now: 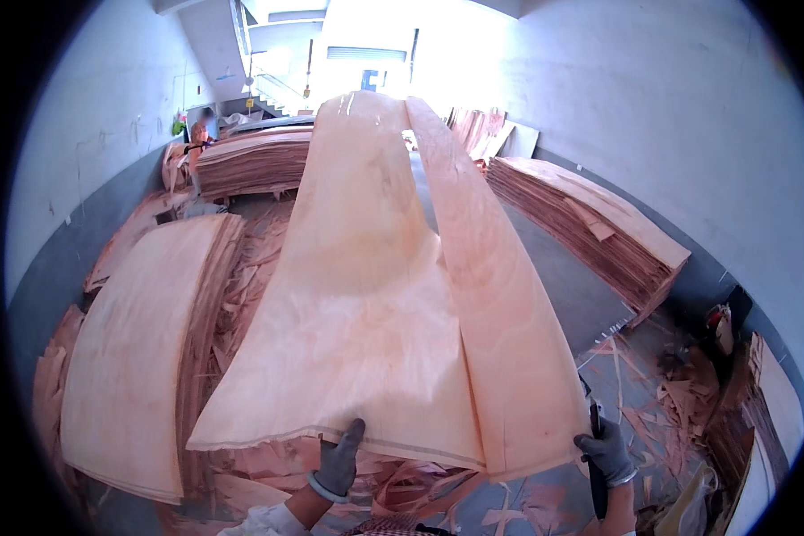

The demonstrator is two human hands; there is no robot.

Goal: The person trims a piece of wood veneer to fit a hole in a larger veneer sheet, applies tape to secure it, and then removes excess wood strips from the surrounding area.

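In front of the person, a wide, pale wood sheet (348,357) sits in the middle. Its long way runs straight out from the person, toward the bright far end of the room. One short edge faces the person, and the middle sags a bit.

Along its right side is a narrow wood strip (509,339). It points the same way, with its far end leaning a little left. The two touch near the person, but a gap shows between them farther out.

The left hand (338,463), in a grey glove, is clamped on the near edge of the wide sheet, thumb on top. Its other fingers are partly hidden.

The right hand (609,454), gloved too, has its fingers curled around a long dark tool (597,482). The fingertips touch the strip's near right corner. I cannot tell if they pinch it.

A curved wood stack (143,348) stands to the left, with torn scraps (250,286) beside it.
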